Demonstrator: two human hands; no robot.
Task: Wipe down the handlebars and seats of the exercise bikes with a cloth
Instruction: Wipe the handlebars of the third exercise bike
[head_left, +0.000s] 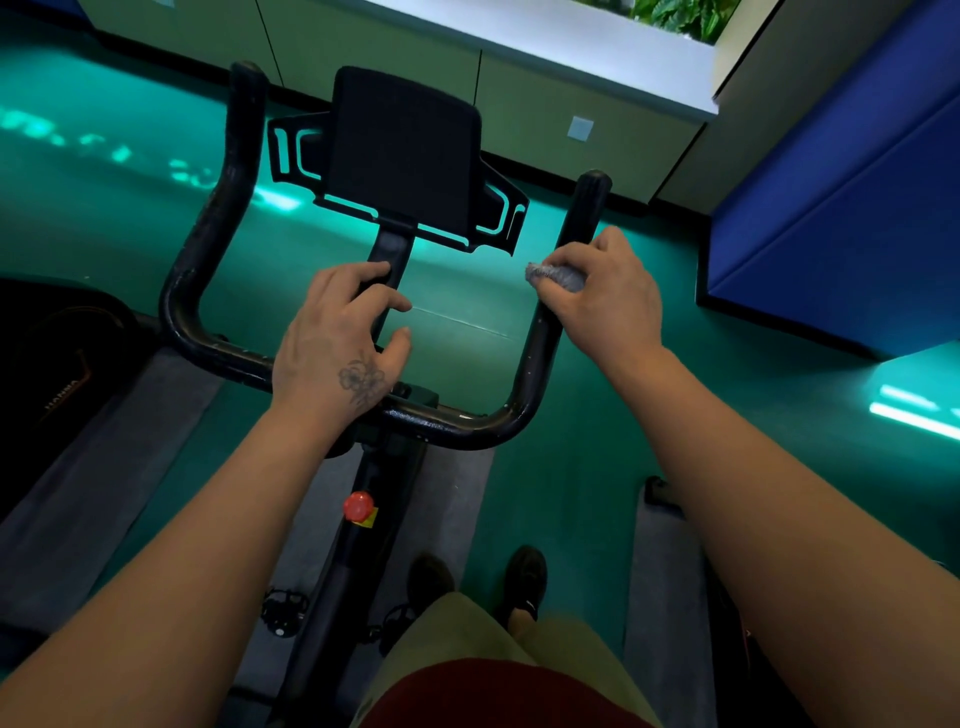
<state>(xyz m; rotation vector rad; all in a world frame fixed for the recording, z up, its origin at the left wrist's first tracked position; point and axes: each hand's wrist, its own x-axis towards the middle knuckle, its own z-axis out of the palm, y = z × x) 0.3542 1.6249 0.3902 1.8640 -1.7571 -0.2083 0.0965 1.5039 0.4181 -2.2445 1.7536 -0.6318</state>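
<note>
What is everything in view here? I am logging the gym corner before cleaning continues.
black U-shaped handlebar: one, black, centre
black console screen: one, black, above the bar
red round knob: one, red, on the frame below
black pedals: two, black, low centre
blue padded mat: one, blue, right
grey crumpled cloth: one, grey, on the right grip
black shoes: two, black, on the green floor
left hand: open, over the centre post
right hand: holds the cloth on the grip

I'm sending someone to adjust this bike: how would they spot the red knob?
Find the black U-shaped handlebar and follow the bike's central post down from its middle. The red knob sits on that post over a yellow tag, the only red part on the black frame.
</note>
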